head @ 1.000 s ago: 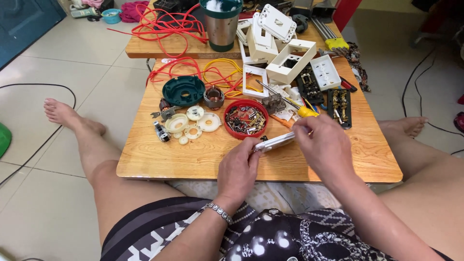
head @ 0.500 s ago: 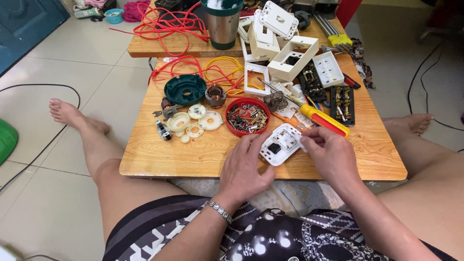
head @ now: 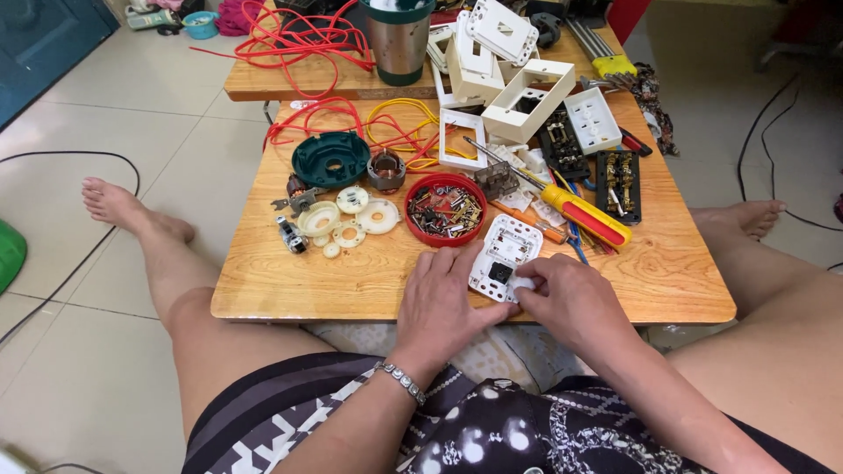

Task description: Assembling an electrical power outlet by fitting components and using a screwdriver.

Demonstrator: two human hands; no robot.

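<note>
A white switch plate (head: 507,250) with a dark square opening lies flat near the front edge of the low wooden table (head: 290,285). My left hand (head: 443,298) rests on the table with its fingers against the plate's near left corner. My right hand (head: 566,298) pinches a small white part (head: 523,284) at the plate's near right corner. Just beyond the plate sit a red round dish of screws (head: 445,209) and a red and yellow screwdriver (head: 580,213).
White plastic discs (head: 351,215), a green round cover (head: 331,160) and a small motor part (head: 385,169) lie left of the dish. White switch boxes (head: 527,101), dark terminal blocks (head: 619,180), red and yellow wires (head: 386,132) and a steel cup (head: 399,39) crowd the back. My bare legs flank the table.
The switch plate was held on edge above the table, then turned face up and laid flat. Both hands have come down to its near edge.
</note>
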